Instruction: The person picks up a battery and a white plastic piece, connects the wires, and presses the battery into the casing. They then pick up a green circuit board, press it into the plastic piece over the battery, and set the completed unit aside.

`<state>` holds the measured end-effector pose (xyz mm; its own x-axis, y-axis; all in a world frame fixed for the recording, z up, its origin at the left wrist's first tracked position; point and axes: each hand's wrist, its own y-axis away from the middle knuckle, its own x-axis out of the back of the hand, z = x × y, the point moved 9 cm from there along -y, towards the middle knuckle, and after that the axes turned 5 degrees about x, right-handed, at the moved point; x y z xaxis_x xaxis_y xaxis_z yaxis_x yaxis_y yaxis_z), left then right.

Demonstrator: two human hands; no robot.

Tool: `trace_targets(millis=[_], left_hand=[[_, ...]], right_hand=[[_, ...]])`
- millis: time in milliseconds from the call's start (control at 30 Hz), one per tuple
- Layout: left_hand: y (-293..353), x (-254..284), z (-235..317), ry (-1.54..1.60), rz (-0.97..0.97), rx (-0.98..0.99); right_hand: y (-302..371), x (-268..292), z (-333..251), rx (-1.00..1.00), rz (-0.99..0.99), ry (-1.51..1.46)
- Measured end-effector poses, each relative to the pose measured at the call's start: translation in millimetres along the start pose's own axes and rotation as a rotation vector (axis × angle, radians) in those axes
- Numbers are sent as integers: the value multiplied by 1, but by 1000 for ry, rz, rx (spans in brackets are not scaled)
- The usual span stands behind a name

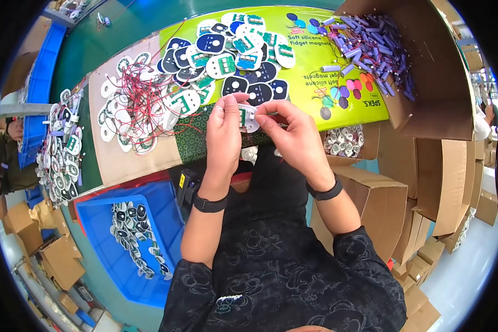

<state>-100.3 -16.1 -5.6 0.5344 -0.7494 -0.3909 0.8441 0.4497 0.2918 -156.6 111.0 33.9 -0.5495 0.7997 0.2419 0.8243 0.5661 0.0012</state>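
In front of my body, at the table's near edge, my left hand (225, 131) is closed around a white rounded casing with a green circuit board (250, 125). My right hand (294, 134) meets its right side with thumb and forefinger pinched together. Whatever lies between those fingertips is too small to make out. Just beyond my hands spreads a pile of similar rounded casings (221, 65), some dark blue, some white with green boards. Left of them lie white ring-shaped parts (112, 105) with tangled red wires (144, 83).
At the far right, a tipped cardboard box (440, 72) spills purple cylindrical cells with wires (373, 47) onto a lime-green printed sheet (310, 50). A blue bin (99, 221) holding casings stands lower left. Cardboard cartons (365, 205) crowd the right. Another person (11, 155) is at the left edge.
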Motion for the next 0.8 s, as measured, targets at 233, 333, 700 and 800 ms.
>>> trace_targets(millis=[233, 333, 700, 800], left_hand=[[6, -3, -2, 124, -84, 73], [8, -3, -5, 96, -178, 138], [0, 4, -9, 114, -126, 131], [0, 5, -12, 112, -130, 117]], right_hand=[[-3, 15, 19, -73, 112, -166], [0, 20, 18, -102, 134, -189], [-5, 19, -22, 248, 177, 305], [-6, 14, -24, 200, 166, 292]])
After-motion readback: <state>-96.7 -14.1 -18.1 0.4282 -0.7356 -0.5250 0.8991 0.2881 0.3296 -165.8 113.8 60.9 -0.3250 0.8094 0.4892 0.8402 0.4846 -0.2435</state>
